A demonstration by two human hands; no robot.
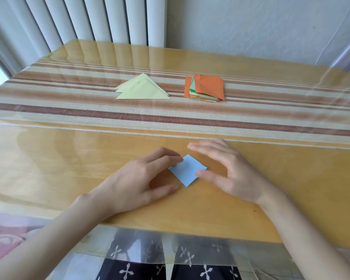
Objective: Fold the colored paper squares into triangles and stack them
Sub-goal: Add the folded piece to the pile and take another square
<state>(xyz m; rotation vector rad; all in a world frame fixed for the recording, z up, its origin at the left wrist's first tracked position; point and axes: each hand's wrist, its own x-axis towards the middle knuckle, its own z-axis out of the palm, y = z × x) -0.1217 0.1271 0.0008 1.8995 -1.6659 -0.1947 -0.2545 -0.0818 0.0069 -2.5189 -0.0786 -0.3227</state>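
Both forearms reach in from the near edge and meet at a blue paper square lying flat, turned like a diamond, on the bare wooden part of the surface. The left hand lies palm down, its fingertips on the sheet's left corner, thumb spread apart below; its grip is wide and closes on nothing. The right hand arches over the right side, thumb tip touching the right corner, fingers stretched flat beyond the top corner, grip likewise wide. Farther back on the striped cloth, a stack of pale yellow triangles lies left of a pile of unfolded squares, orange on top.
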